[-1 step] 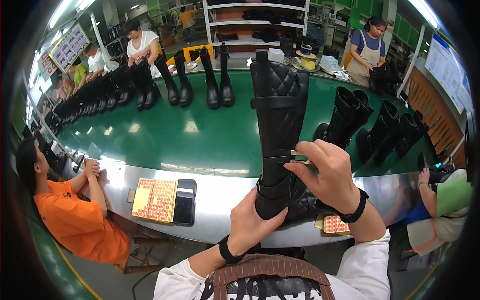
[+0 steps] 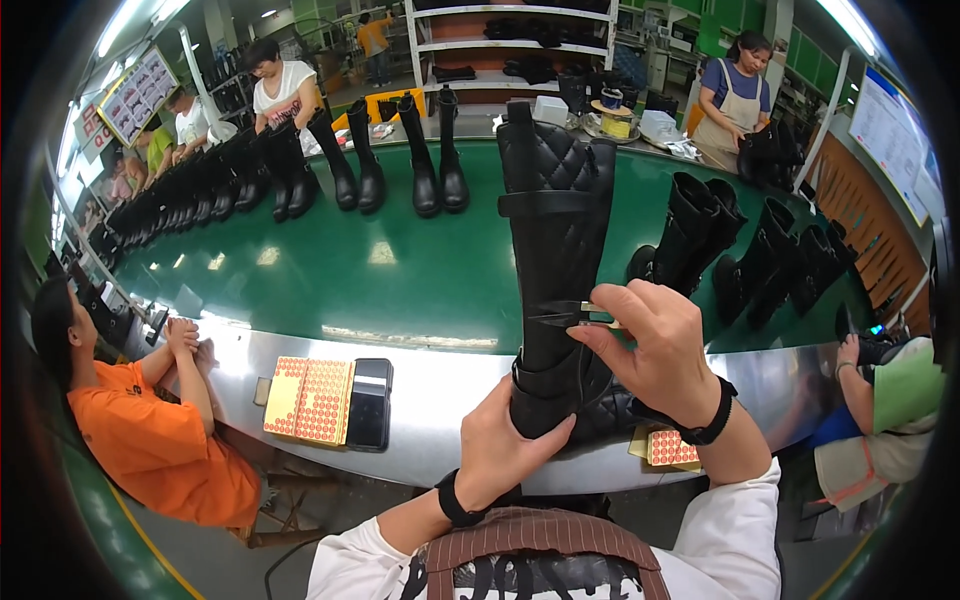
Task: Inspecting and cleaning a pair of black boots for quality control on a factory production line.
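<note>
The right hand [image 2: 655, 345] pinches small snips [image 2: 572, 315] in closed fingers against the shaft of a tall black quilted boot [image 2: 555, 240]. The left hand [image 2: 505, 445] wraps its fingers around the boot's heel, holding it upright above the steel tabletop [image 2: 430, 385] edge, near a phone [image 2: 369, 403].

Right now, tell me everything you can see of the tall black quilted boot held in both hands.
The tall black quilted boot stands upright, foot low at the steel bench edge, shaft rising over the green conveyor belt. The upper shaft is diamond-quilted, leather-like, with a smooth strap band across it; the lower shaft is plain and an ankle strap circles the foot. The left hand grips the foot from below. The right hand presses small black snips against the shaft's middle.
</note>
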`<action>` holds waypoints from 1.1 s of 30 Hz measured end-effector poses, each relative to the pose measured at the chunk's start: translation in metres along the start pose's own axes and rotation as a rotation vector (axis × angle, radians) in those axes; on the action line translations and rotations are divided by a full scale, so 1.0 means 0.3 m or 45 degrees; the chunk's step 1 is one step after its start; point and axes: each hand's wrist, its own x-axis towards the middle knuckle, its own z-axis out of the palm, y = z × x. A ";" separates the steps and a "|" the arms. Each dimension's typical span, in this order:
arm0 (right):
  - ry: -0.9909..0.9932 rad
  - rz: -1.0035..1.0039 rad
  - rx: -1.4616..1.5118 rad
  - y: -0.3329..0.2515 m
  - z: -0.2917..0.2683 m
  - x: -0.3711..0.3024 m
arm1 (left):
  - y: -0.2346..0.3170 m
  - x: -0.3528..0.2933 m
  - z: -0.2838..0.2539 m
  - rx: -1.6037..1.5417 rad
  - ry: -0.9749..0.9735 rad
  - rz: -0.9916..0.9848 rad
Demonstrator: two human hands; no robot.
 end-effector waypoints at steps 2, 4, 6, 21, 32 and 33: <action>0.129 0.089 -0.014 0.002 -0.010 -0.006 | -0.005 0.001 -0.002 -0.007 0.008 0.016; 0.314 0.330 0.067 0.003 -0.020 -0.016 | -0.011 0.002 -0.004 -0.017 0.022 0.033; 0.270 0.299 0.086 0.002 -0.017 -0.022 | -0.014 0.003 -0.003 -0.010 0.030 0.052; 0.172 0.060 -0.007 -0.016 0.030 -0.031 | -0.002 -0.004 0.002 -0.010 0.017 0.009; 0.188 0.128 0.170 0.002 0.030 -0.039 | 0.013 -0.008 -0.001 -0.049 -0.032 -0.046; 0.156 0.084 0.140 0.004 0.039 -0.036 | 0.016 -0.009 0.001 -0.041 -0.053 -0.062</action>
